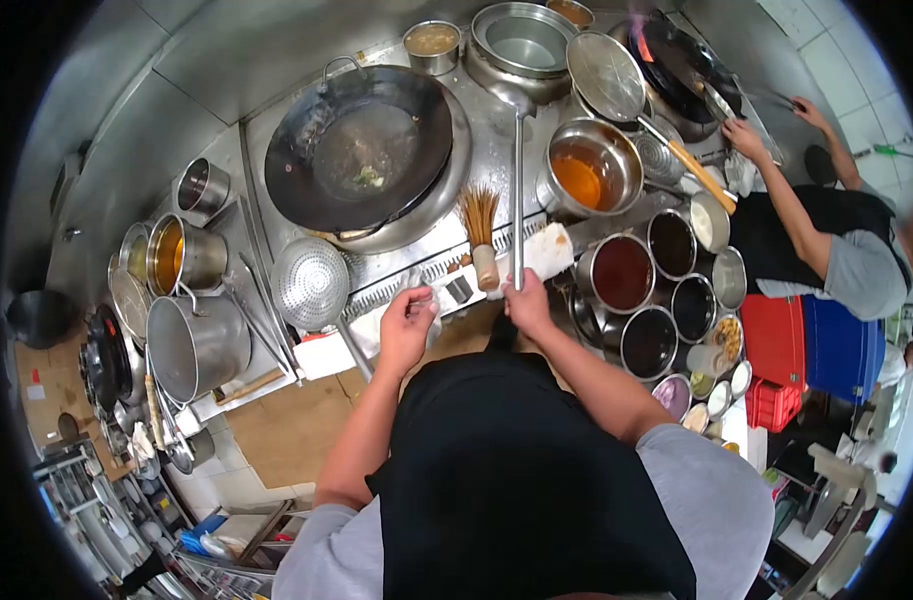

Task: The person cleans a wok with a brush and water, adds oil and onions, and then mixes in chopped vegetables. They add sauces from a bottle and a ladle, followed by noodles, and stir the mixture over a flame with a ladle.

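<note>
Facing a wide wok with small scraps in its bottom, on the steel range. Gripping a long ladle by the handle's end, with the right hand's fingers closed. Holding the left hand near a perforated skimmer, with fingers bent; cannot tell if gripping anything. Beside the ladle, a bristled brush.
</note>
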Action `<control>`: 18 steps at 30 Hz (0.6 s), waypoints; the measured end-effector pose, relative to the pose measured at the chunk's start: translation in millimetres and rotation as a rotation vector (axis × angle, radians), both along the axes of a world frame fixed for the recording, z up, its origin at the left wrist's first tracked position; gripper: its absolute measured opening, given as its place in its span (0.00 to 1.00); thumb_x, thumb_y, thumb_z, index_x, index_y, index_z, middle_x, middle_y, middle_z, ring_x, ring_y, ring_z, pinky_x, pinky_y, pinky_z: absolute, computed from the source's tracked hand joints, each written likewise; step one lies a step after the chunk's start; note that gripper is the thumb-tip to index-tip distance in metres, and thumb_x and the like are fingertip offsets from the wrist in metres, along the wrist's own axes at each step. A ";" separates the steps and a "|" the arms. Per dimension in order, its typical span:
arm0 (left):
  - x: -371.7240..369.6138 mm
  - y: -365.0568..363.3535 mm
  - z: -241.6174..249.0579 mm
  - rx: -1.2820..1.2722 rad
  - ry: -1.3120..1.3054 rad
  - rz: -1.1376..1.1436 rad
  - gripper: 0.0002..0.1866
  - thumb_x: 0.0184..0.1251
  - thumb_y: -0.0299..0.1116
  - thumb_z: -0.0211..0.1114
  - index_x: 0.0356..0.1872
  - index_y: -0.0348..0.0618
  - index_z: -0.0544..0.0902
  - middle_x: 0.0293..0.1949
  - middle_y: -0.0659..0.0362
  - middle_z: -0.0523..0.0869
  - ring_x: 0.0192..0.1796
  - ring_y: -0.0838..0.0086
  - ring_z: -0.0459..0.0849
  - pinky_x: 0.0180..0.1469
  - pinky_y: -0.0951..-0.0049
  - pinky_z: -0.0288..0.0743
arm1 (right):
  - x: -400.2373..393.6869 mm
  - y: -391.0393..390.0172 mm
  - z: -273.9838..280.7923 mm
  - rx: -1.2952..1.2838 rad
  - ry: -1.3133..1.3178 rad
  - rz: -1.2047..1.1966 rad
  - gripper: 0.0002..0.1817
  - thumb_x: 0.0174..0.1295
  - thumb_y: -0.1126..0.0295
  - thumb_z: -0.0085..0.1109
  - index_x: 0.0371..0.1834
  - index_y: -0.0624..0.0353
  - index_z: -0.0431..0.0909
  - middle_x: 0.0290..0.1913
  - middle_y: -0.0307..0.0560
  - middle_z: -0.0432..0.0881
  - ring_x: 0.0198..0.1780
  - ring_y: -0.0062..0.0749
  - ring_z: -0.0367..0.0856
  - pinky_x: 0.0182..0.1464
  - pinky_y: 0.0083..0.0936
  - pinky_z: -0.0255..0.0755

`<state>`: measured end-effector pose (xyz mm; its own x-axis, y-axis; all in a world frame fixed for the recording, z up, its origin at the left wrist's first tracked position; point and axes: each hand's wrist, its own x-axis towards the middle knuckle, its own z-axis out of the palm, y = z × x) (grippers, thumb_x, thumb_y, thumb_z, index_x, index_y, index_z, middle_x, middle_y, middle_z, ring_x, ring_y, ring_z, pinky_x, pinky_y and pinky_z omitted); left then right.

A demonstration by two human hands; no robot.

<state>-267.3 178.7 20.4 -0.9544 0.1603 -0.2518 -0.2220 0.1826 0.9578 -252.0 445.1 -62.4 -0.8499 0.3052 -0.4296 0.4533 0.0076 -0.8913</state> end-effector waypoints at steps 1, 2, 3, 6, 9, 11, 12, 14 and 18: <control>-1.7 6.3 5.3 -0.020 0.012 0.041 0.17 0.76 0.28 0.73 0.62 0.35 0.85 0.54 0.57 0.91 0.49 0.76 0.86 0.56 0.72 0.82 | -8.5 -0.3 10.5 -0.164 -0.011 -0.008 0.14 0.74 0.77 0.62 0.60 0.63 0.74 0.33 0.43 0.82 0.22 0.26 0.78 0.24 0.30 0.74; -0.7 11.2 10.8 -0.010 0.004 0.083 0.17 0.76 0.27 0.72 0.62 0.35 0.85 0.54 0.57 0.91 0.48 0.77 0.86 0.56 0.73 0.82 | -32.6 4.0 4.8 -0.163 -0.007 0.005 0.14 0.74 0.77 0.62 0.60 0.63 0.74 0.33 0.43 0.82 0.22 0.26 0.78 0.24 0.30 0.74; -2.1 15.9 17.2 -0.008 0.008 0.097 0.17 0.76 0.27 0.72 0.62 0.35 0.85 0.54 0.57 0.91 0.48 0.77 0.86 0.56 0.73 0.82 | -68.2 11.2 -6.9 0.047 0.399 -0.024 0.18 0.74 0.80 0.60 0.65 0.63 0.72 0.37 0.42 0.83 0.25 0.23 0.78 0.25 0.28 0.73; -5.3 18.1 25.6 -0.010 -0.016 0.163 0.17 0.76 0.26 0.72 0.63 0.34 0.85 0.52 0.57 0.91 0.47 0.79 0.83 0.55 0.74 0.81 | -175.2 49.0 21.1 0.197 0.543 -0.115 0.34 0.72 0.84 0.61 0.81 0.61 0.67 0.44 0.42 0.84 0.33 0.22 0.80 0.32 0.26 0.75; -10.0 17.4 41.9 -0.049 0.040 0.209 0.17 0.76 0.25 0.71 0.63 0.34 0.85 0.51 0.58 0.91 0.47 0.80 0.83 0.55 0.74 0.81 | -270.5 97.3 79.5 0.402 0.387 -0.055 0.37 0.62 0.81 0.64 0.79 0.64 0.71 0.33 0.43 0.83 0.28 0.28 0.79 0.28 0.30 0.73; -11.1 14.3 48.5 -0.056 0.059 0.226 0.17 0.77 0.25 0.70 0.63 0.34 0.85 0.49 0.59 0.90 0.46 0.80 0.83 0.54 0.76 0.80 | -317.8 127.0 85.1 0.182 0.303 -0.079 0.24 0.63 0.81 0.62 0.64 0.64 0.79 0.29 0.43 0.81 0.22 0.28 0.75 0.22 0.33 0.69; -11.0 9.8 47.6 -0.034 0.074 0.238 0.16 0.78 0.25 0.70 0.63 0.34 0.85 0.48 0.59 0.90 0.44 0.80 0.83 0.51 0.77 0.80 | -319.9 135.1 114.0 -0.027 0.268 -0.053 0.15 0.61 0.82 0.62 0.51 0.64 0.77 0.28 0.44 0.79 0.24 0.29 0.76 0.25 0.31 0.72; -7.4 1.0 49.8 -0.004 0.086 0.249 0.16 0.79 0.25 0.69 0.63 0.34 0.85 0.47 0.59 0.89 0.41 0.80 0.83 0.49 0.78 0.81 | -321.5 152.0 146.5 -0.458 0.196 -0.073 0.05 0.60 0.83 0.59 0.37 0.64 0.75 0.27 0.45 0.76 0.26 0.30 0.76 0.26 0.27 0.75; -12.0 -20.5 45.9 -0.036 -0.018 0.294 0.10 0.80 0.29 0.70 0.53 0.33 0.88 0.35 0.63 0.87 0.31 0.83 0.79 0.36 0.77 0.76 | -290.8 174.9 175.8 -1.042 0.186 -0.059 0.05 0.66 0.80 0.54 0.42 0.72 0.73 0.31 0.45 0.74 0.26 0.26 0.73 0.26 0.23 0.73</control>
